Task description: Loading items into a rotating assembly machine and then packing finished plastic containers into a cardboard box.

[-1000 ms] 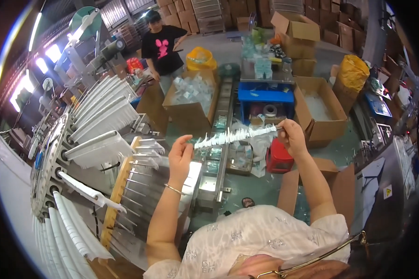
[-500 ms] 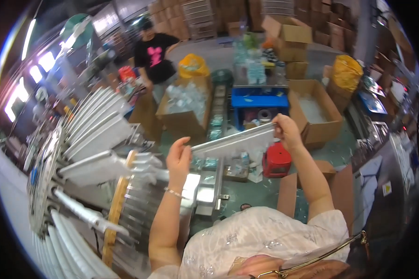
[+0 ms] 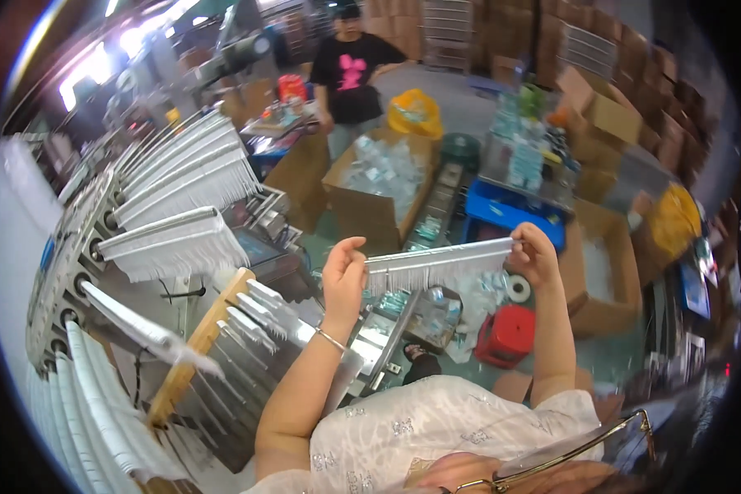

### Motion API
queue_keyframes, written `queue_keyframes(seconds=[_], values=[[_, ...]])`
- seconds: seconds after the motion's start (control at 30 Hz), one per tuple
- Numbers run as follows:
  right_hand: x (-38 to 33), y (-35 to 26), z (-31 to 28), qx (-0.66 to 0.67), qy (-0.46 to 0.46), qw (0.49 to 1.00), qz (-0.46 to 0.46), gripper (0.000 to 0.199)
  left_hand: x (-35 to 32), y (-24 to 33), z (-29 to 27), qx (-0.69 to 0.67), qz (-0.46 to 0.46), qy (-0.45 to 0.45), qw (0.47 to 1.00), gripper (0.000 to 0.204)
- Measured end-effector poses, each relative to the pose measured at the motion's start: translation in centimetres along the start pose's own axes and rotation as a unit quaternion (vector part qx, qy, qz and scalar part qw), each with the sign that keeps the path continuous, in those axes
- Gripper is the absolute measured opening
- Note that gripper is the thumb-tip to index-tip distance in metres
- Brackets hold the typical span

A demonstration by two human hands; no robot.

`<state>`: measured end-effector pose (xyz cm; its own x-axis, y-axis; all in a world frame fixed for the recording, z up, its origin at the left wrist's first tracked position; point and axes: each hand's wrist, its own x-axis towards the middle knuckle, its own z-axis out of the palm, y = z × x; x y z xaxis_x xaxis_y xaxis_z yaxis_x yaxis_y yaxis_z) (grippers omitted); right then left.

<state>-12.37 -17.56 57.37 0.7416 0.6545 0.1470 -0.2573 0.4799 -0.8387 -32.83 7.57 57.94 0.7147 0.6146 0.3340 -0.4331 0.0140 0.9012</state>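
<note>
The left hand point(image 3: 343, 276) and the right hand point(image 3: 535, 253) held a long white fringed strip point(image 3: 436, 263) stretched between them in the air, one end pinched in each grip. The strip hung roughly level, slightly higher at the right, with its fringe pointing down. It sat above a narrow metal machine point(image 3: 387, 329) and clear of everything below.

To the left stood a big wheel point(image 3: 82, 280) carrying many similar strips on spokes, and a wooden rack point(image 3: 198, 346) with pegs lay just beside the left forearm. Open boxes point(image 3: 379, 185) and a blue crate point(image 3: 510, 216) were further off, and a red stool point(image 3: 509, 336) stood under the right arm. Another person in a black shirt point(image 3: 350, 70) stood well apart at the back.

The risk, as I judged it, was the fine fringe. It could have snagged on the rack pegs or the machine edge if the strip dipped. The pinches looked light and sat at the very ends, so an uneven pull might have slipped one end free and let the strip swing or twist.
</note>
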Motion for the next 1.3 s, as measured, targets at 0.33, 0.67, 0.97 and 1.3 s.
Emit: queue_keyframes(seconds=[0.33, 0.67, 0.97, 1.3], values=[[20.0, 3.2, 0.7, 0.076, -0.027, 0.996, -0.035, 0.015, 10.1, -2.7, 0.7, 0.347, 0.177, 0.234, 0.891, 0.012], [29.9, 4.8, 0.7, 0.099, -0.104, 0.99, 0.007, 0.014, 18.6, -6.9, 2.4, 0.453, 0.14, 0.257, 0.842, 0.012], [32.6, 5.9, 0.3, 0.106, -0.12, 0.987, 0.025, 0.015, 21.1, -8.1, 2.0, 0.464, 0.127, 0.278, 0.831, 0.009], [33.3, 6.1, -0.1, 0.105, -0.083, 0.991, 0.002, 0.015, 20.6, -5.2, 2.7, 0.549, 0.193, 0.287, 0.761, 0.009]])
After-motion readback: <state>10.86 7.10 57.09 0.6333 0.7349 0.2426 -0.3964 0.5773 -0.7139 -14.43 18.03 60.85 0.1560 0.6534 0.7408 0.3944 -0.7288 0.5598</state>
